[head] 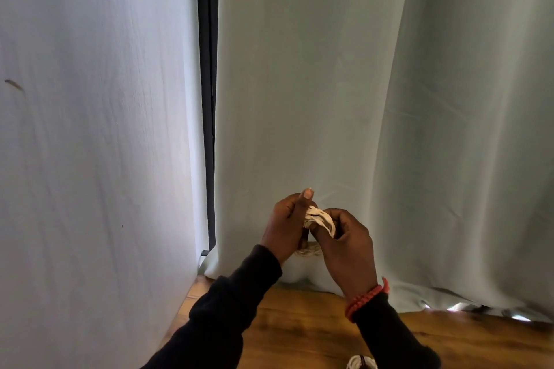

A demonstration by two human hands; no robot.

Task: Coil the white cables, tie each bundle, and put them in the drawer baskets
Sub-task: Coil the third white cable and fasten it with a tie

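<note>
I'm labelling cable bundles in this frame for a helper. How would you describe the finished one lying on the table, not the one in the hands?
Start at the wooden table in front of the pale curtain. Follow it to the frame's bottom edge, just left of the right sleeve. The coiled white bundle lies there, half cut off, crossed by a dark tie, unlike the loose loops held up in both hands.

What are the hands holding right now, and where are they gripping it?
Both hands, left and right, hold a coiled white cable bundle between them, fingers pinching its looped strands from either side.

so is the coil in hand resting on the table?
No. Both hands, left and right, hold the cable coil in the air above the table.
</note>
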